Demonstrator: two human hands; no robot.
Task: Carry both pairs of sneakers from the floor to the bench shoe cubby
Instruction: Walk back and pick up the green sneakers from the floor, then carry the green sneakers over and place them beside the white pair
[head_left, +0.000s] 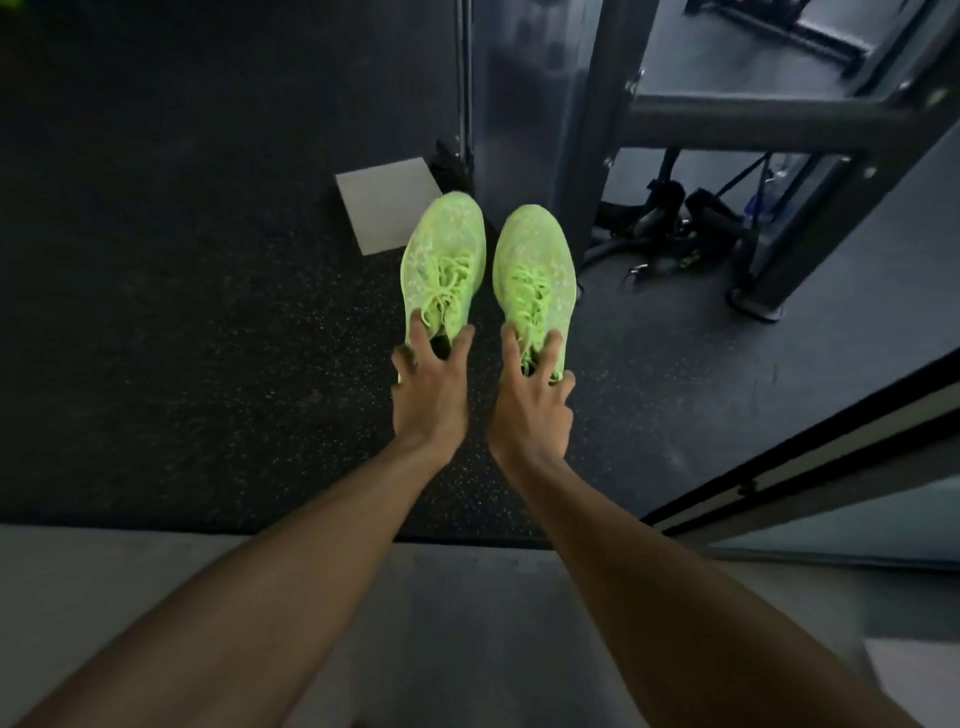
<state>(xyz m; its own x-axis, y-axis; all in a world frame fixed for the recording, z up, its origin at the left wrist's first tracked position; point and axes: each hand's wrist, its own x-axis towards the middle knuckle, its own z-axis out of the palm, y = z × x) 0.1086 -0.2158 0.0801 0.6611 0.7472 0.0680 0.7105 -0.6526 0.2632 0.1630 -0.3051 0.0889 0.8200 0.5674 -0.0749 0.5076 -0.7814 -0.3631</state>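
Two neon green sneakers lie side by side over the dark speckled floor, toes pointing away from me. My left hand (428, 387) grips the heel opening of the left sneaker (444, 260), fingers curled over its collar and laces. My right hand (532, 400) grips the heel end of the right sneaker (535, 270) the same way. Both arms reach straight forward. I cannot tell whether the soles still touch the floor. A second pair and the bench cubby are not in view.
A pale grey square plate (387, 205) lies on the floor just behind the left sneaker. A dark metal rack frame (753, 119) stands to the right with cables and handles (670, 218) under it. A lighter grey floor strip (104, 582) runs along the near edge.
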